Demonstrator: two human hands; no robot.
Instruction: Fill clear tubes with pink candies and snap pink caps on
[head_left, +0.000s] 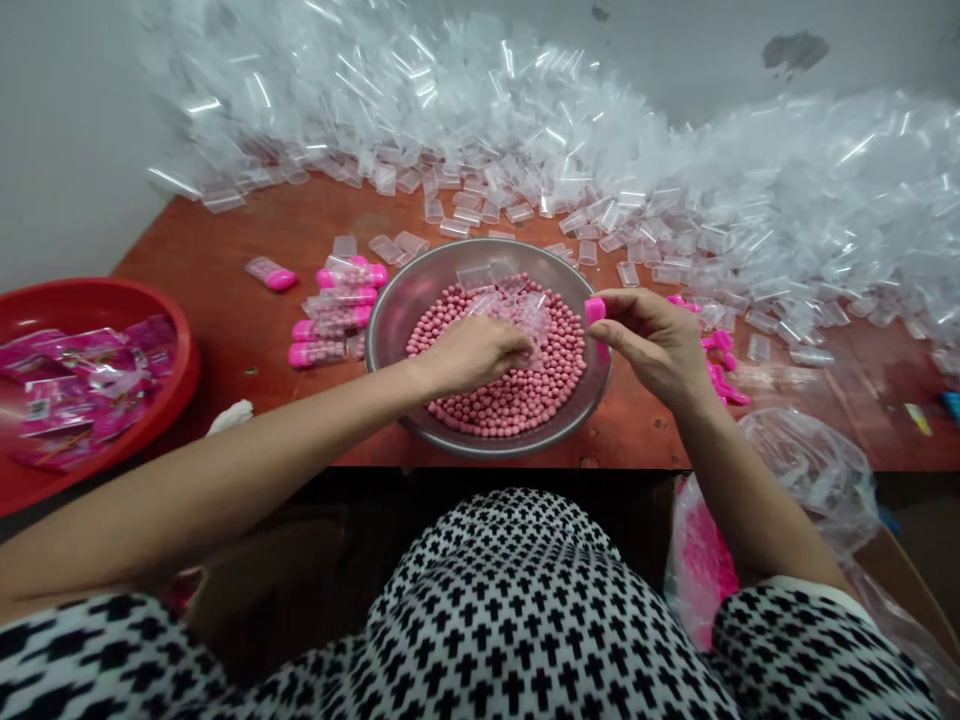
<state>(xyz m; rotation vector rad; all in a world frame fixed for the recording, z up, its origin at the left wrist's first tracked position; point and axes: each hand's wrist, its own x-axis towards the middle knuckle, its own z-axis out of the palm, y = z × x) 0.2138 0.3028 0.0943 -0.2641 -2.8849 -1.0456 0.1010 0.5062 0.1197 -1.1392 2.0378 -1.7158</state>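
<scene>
A metal bowl (600,385) holds many round pink balls (487,410), with several small clear plastic containers (499,300) lying on top of them. My left hand (480,355) reaches into the bowl, its fingers curled down at the balls and clear containers; what they grip, if anything, is hidden. Above the bowl's right rim, my right hand (652,340) pinches a bright pink cap (595,311) between thumb and fingers. Left of the bowl lie several filled clear containers with pink caps (330,325).
A large heap of clear containers (487,110) spreads along the back of the red table (277,215). Loose pink caps (721,365) lie right of my right hand. A red basin (187,350) with pink packets stands left. A plastic bag (697,560) hangs at the front right.
</scene>
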